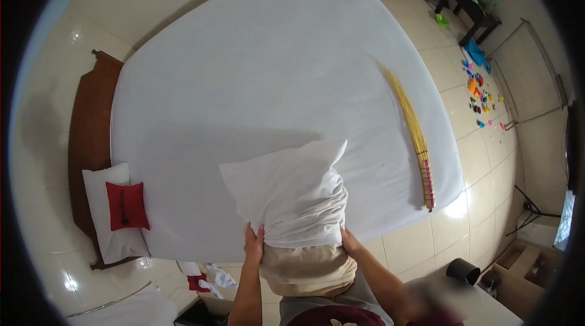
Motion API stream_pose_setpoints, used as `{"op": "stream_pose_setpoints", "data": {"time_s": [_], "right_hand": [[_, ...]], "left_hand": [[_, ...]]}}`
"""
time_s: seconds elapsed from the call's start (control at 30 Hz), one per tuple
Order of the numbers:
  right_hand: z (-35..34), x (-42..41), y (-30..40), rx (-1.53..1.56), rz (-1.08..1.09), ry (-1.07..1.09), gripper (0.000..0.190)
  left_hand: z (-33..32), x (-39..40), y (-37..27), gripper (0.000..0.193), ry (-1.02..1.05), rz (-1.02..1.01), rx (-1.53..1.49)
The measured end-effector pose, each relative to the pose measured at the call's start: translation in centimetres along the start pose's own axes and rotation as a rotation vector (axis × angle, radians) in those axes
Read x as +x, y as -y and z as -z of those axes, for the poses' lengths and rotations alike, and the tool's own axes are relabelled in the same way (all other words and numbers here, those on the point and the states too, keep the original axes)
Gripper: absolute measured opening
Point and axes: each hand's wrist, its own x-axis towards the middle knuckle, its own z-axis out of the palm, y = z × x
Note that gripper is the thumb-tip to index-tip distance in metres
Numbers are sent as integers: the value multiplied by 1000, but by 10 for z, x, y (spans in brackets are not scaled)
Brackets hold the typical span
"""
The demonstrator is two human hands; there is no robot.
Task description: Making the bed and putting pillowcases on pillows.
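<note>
A white pillowcase (pixel 297 189) is bunched partway over a beige pillow (pixel 306 264), held close to my body. My left hand (pixel 254 239) grips the case's gathered edge on the left side. On the right side, my right hand (pixel 349 240) grips the same edge, its fingers partly hidden by the cloth. The far end of the case lies loose, with two pointed corners, over a mattress with a white sheet (pixel 251 74). A stick broom (pixel 413 134) of yellow bristles lies on the mattress at the right.
At the wooden headboard (pixel 93 134), a red cushion (pixel 128 207) rests on a white pillow (pixel 119 246). Small colourful toys (pixel 477 93) lie on the tiled floor near a dark bench (pixel 470 8). A black bin (pixel 463 271) and wooden drawers (pixel 523 257) stand lower right.
</note>
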Motion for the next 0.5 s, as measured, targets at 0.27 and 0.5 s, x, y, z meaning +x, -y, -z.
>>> {"op": "stream_pose_setpoints", "data": {"time_s": [0.27,0.5], "right_hand": [[-19,-140,109,-24,28,348,53],[-59,-191,157,250,263,63,44]], "left_hand": [[55,-18,-117,65,470,65,-707],[35,-14,-188,59,818,-37,-857]]}}
